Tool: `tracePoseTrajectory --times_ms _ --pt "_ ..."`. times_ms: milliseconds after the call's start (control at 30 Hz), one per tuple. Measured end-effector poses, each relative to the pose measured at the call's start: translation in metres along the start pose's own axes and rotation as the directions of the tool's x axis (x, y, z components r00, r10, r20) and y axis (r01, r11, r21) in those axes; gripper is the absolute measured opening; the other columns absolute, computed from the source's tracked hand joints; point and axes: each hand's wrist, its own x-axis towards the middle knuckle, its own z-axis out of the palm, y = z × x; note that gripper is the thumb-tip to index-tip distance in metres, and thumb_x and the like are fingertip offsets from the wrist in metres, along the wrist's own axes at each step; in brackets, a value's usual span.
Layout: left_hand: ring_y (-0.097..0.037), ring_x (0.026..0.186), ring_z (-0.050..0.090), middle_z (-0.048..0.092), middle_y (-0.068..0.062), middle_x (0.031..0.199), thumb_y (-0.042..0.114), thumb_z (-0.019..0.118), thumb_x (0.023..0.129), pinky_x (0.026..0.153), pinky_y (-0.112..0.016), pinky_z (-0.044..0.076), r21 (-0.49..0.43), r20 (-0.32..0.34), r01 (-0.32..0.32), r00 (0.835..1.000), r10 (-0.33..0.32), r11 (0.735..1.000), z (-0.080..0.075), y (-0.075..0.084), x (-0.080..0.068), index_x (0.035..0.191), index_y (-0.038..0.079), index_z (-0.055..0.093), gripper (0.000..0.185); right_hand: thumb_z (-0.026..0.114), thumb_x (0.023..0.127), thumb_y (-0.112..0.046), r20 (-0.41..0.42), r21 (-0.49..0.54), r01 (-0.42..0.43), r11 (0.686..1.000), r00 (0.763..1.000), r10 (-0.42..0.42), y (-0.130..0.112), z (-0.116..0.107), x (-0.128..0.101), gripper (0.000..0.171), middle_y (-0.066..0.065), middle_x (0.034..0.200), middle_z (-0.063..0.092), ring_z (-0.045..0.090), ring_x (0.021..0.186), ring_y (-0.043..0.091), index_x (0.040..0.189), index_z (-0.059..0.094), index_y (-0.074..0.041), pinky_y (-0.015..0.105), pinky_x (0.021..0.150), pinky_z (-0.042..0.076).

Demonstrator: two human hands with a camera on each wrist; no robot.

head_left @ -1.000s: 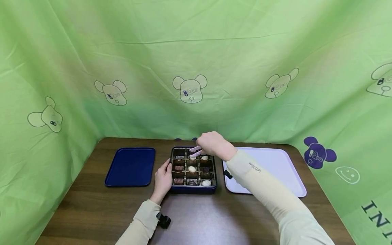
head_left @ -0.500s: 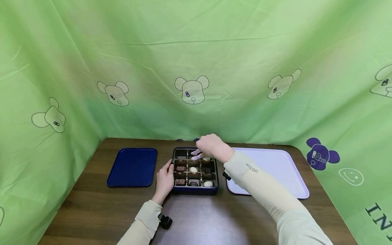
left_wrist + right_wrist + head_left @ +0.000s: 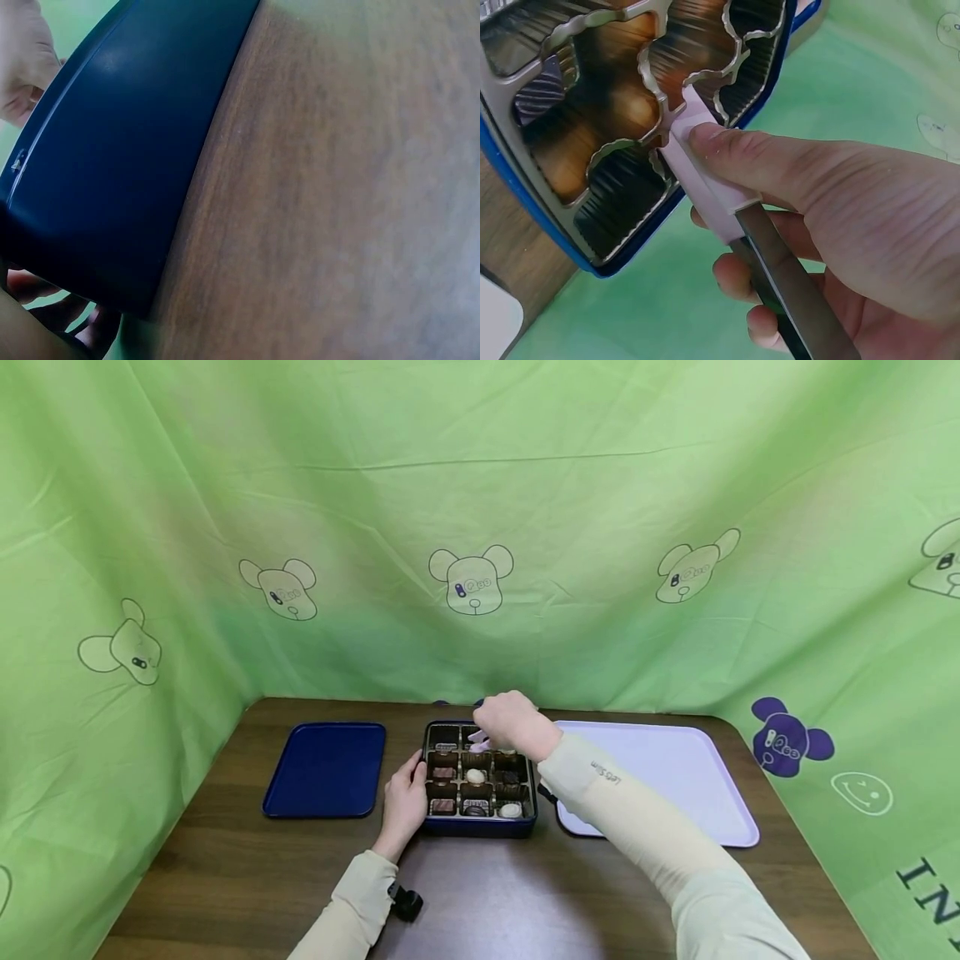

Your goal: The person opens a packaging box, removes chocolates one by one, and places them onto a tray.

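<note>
A dark blue box (image 3: 480,828) of chocolates, divided into compartments, sits on the table. My left hand (image 3: 403,802) holds its left side, the thumb near the rim; in the left wrist view, fingers bend around the box's wall (image 3: 135,150). My right hand (image 3: 517,722) grips tongs (image 3: 772,262) with pink tips and metal arms above the back row. In the right wrist view the pink tips reach into the box beside a divider; whether they pinch a chocolate is hidden. A white chocolate (image 3: 476,776) lies in the middle compartment, another white chocolate (image 3: 511,810) at front right.
A dark blue tray or lid (image 3: 326,768) lies flat left of the box. A larger pale lilac tray (image 3: 675,768) lies at the right, partly beneath my right forearm. A green printed cloth (image 3: 468,485) hangs behind the brown wooden table (image 3: 465,893).
My right hand, with the tongs, has shifted slightly lower and to the left over the back row. My left hand stays on the box; the view has shifted a little.
</note>
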Motion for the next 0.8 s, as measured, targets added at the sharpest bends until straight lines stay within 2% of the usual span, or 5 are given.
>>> tracePoseTrajectory --times_ms 267,467,800 --pt "-0.040 0.125 0.058 0.064 -0.020 0.134 0.016 0.053 0.105 0.103 -0.055 0.046 -0.003 0.004 0.001 1.000 -0.001 1.000 0.000 0.000 -0.001 0.137 0.001 0.062 0.037 0.070 0.096 -0.034 -0.007 -0.044 0.003 0.999 1.000 -0.003 -0.007 -0.001 0.004 0.023 0.002 0.089 0.073 0.070 0.077 0.024 0.079 0.070 -0.019 0.043 0.066 0.060" --pt "-0.040 0.125 0.058 0.064 -0.020 0.133 0.016 0.053 0.105 0.103 -0.055 0.046 0.002 0.000 -0.006 1.000 0.006 1.000 0.000 -0.001 0.000 0.137 0.001 0.063 0.036 0.072 0.095 -0.027 0.001 -0.090 -0.001 0.996 1.000 0.001 -0.009 0.003 0.008 0.014 0.001 0.091 0.074 0.070 0.077 0.023 0.084 0.072 -0.018 0.042 0.066 0.060" --pt "-0.040 0.125 0.058 0.064 -0.020 0.133 0.016 0.054 0.104 0.104 -0.054 0.045 0.001 -0.007 -0.002 1.000 0.002 1.000 0.000 0.000 0.000 0.136 0.001 0.063 0.036 0.071 0.095 -0.036 0.053 -0.029 -0.025 0.999 0.998 0.027 -0.013 0.003 0.011 0.023 0.004 0.092 0.073 0.070 0.079 0.025 0.084 0.073 -0.016 0.046 0.066 0.060"
